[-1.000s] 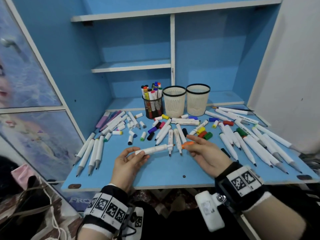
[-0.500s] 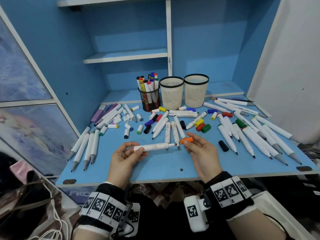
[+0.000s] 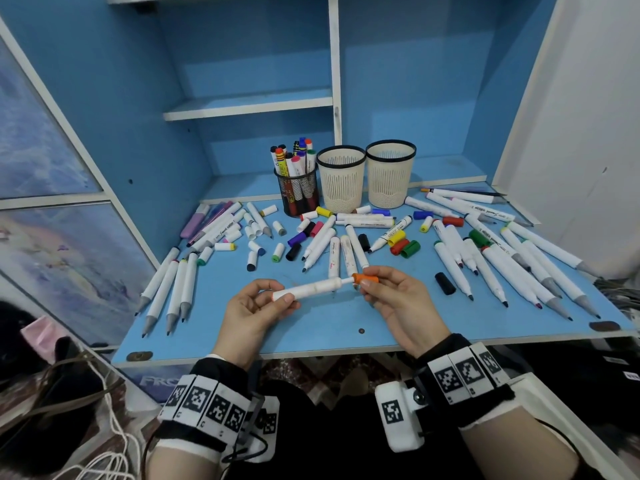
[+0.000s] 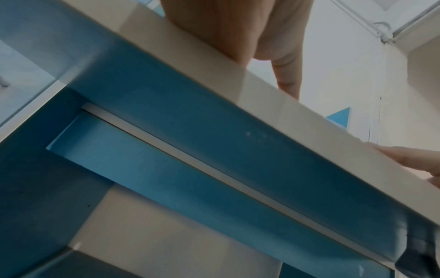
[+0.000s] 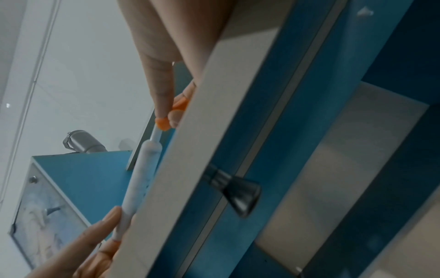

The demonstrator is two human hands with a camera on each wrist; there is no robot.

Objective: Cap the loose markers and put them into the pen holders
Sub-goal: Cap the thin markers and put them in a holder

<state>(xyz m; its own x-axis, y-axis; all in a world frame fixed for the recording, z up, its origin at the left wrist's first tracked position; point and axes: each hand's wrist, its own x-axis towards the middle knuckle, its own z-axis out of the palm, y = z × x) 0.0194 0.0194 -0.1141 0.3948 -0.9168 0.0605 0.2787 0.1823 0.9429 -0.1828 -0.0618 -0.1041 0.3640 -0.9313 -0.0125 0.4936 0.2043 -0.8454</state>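
The left hand (image 3: 254, 308) pinches one white marker (image 3: 311, 289) held flat over the near middle of the desk (image 3: 329, 320). The right hand (image 3: 398, 299) pinches one orange cap (image 3: 365, 279) at the marker's tip; it looks part way on, but that is hard to see. Three holders stand at the far side: one black holder (image 3: 299, 194) full of pens, two cream holders (image 3: 341, 180)

A white marker (image 3: 311, 289) lies level at mid-frame, its nib just entering an orange cap (image 3: 365, 279). Loose markers (image 3: 485, 268) and caps (image 3: 403, 247) scatter above, before three upright pen holders (image 3: 341, 178).
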